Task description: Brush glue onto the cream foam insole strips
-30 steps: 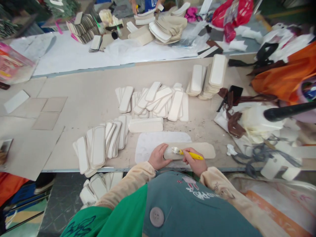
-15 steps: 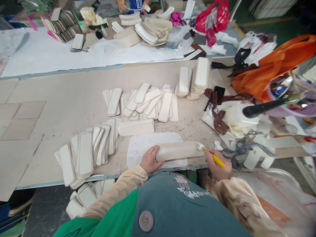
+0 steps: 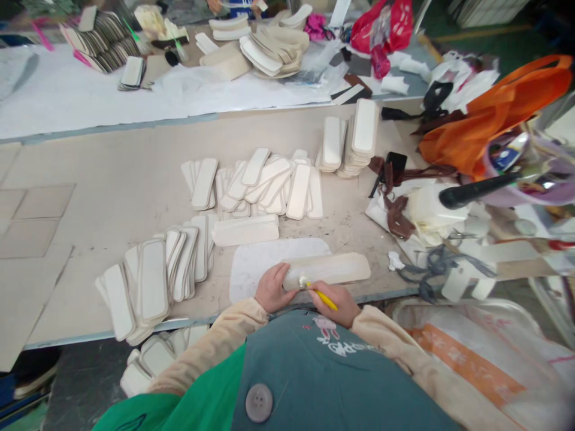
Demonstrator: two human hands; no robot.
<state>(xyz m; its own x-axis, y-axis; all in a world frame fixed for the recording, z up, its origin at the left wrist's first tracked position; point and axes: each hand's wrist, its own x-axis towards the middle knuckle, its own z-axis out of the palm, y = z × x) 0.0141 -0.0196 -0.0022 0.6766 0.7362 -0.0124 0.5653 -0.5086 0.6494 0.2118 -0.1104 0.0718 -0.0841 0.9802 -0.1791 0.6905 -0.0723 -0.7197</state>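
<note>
A long pale strip with rounded corners (image 3: 336, 267) lies across a white sheet (image 3: 251, 263) at the table's front edge. My left hand (image 3: 275, 288) grips the strip's left end, thumb at the near edge and fingers over the far one. In my right hand (image 3: 336, 301) is a small brush with a yellow handle (image 3: 326, 299). Its whitish tip touches the strip close to my left thumb. Just beyond the sheet lies a short stack of similar pale strips (image 3: 246, 230). Overlapping rounded panels (image 3: 155, 278) fan out to the left.
More loose panels (image 3: 269, 185) and two upright stacks (image 3: 363, 134) stand farther back. On the right are a white container (image 3: 431, 215), a purple basket (image 3: 507, 191) and an orange bag (image 3: 498, 126). Another person's hands (image 3: 218, 7) show at the far table.
My right hand has swept the brush leftward along the strip, from its right end to near my left hand. The left hand keeps its hold. The view has shifted slightly.
</note>
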